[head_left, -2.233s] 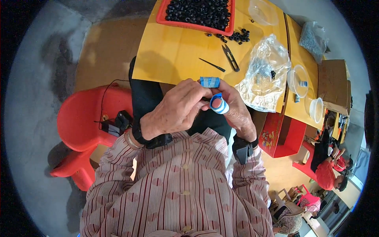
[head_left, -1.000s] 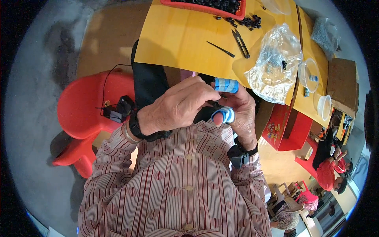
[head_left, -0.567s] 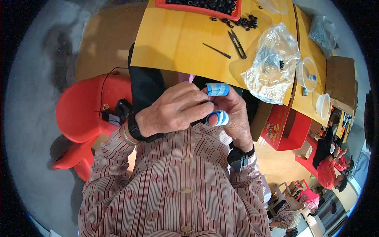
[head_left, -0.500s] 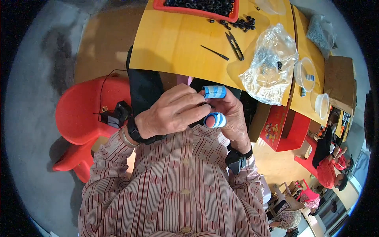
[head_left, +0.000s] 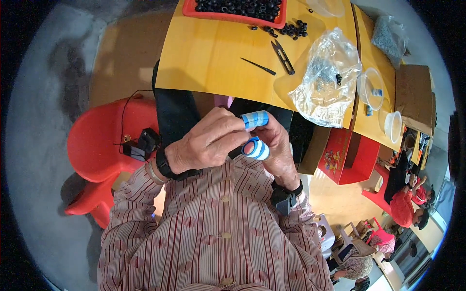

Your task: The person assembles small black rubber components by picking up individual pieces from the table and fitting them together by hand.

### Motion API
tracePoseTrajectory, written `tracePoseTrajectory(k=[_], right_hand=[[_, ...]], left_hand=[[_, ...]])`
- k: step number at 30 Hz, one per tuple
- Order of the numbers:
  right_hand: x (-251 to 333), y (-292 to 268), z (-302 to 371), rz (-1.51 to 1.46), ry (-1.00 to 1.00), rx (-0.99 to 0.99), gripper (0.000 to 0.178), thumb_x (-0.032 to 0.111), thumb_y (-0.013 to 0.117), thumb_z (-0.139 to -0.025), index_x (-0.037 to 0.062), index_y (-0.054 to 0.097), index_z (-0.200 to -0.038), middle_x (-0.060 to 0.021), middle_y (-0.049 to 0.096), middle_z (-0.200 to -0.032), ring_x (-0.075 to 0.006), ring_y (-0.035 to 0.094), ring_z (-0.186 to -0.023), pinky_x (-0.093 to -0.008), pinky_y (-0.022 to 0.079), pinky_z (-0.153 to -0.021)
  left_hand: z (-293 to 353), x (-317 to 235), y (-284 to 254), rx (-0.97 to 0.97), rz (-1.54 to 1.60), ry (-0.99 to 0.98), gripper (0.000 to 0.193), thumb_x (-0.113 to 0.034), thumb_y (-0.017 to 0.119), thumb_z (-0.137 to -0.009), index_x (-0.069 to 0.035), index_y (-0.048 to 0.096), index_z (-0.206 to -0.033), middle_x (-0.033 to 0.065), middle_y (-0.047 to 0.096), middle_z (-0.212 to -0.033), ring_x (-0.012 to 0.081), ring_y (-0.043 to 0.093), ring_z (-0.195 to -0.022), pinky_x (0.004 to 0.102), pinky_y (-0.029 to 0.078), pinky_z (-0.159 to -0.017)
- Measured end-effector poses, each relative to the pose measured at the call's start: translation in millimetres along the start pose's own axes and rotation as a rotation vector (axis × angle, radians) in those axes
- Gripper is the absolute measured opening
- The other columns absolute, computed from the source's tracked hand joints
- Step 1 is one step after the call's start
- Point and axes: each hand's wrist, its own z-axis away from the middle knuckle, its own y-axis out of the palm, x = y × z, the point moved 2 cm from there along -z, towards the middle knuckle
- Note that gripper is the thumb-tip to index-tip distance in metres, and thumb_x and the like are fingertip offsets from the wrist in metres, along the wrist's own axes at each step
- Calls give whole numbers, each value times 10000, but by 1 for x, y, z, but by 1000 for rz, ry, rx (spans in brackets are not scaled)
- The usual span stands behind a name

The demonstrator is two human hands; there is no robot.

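Close in front of my striped shirt, below the table's near edge, both hands meet with their fingertips together. My left hand (head_left: 208, 139) is closed in a pinch, back of the hand up. Facing it, my right hand (head_left: 277, 148) has its thumb and forefinger curled toward the left fingertips. Blue-and-white tape (head_left: 255, 119) wraps the right forefinger, and a like band (head_left: 256, 149) wraps the thumb. Whatever lies between the fingertips is hidden. Past the hands, a thin black pointed tool (head_left: 258, 66) and black thread snips (head_left: 283, 57) lie on the yellow table (head_left: 208, 53).
A red tray (head_left: 233, 17) full of small black rings stands at the far edge, with loose black rings (head_left: 296, 30) beside it. A clear plastic bag (head_left: 326, 80) and clear tubs (head_left: 371, 89) lie to the right. A red chair (head_left: 104, 133) stands at left.
Both hands have shifted slightly left, and the right has turned a little. A small dark bit glimpsed between the fingers earlier is now hidden. The whole view has shifted slightly.
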Motion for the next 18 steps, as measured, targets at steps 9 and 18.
tracePoseTrajectory(k=[9,18], right_hand=[[-7,5,-2,-151,54,-30,371,8,749,-701,77,519,-985,21,511,-924,-74,495,-862,-225,439,-800],[-16,7,-4,-210,34,-53,438,-60,727,-677,75,532,-1046,26,510,-927,-75,501,-870,-221,450,-797]], left_hand=[[4,1,4,19,92,-98,287,55,677,-614,14,563,-874,98,540,-849,254,546,-736,332,463,-646],[11,6,3,18,166,-113,307,106,660,-618,-15,525,-865,92,563,-846,256,563,-746,332,477,-682]])
